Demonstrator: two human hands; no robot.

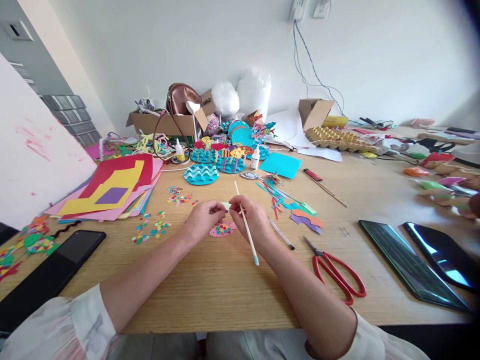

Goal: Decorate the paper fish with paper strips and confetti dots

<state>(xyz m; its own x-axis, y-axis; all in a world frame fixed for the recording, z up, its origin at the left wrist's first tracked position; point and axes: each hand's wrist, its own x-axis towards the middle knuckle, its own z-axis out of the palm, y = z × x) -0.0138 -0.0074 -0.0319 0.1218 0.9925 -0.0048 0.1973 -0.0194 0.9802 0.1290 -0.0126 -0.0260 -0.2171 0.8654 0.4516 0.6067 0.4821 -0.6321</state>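
My left hand and my right hand meet over the middle of the wooden table. Between their fingertips they pinch a small pale green paper piece. The right hand also grips a thin white stick with a blue tip that slants down toward me. Just under the hands lies a pink paper fish covered in coloured dots. Scraps of coloured confetti lie to the left of it.
Red-handled scissors and a pen lie to the right. A stack of coloured paper and a black phone sit left. Blue wave crafts, glue bottles, cardboard boxes stand behind. Two dark tablets lie far right.
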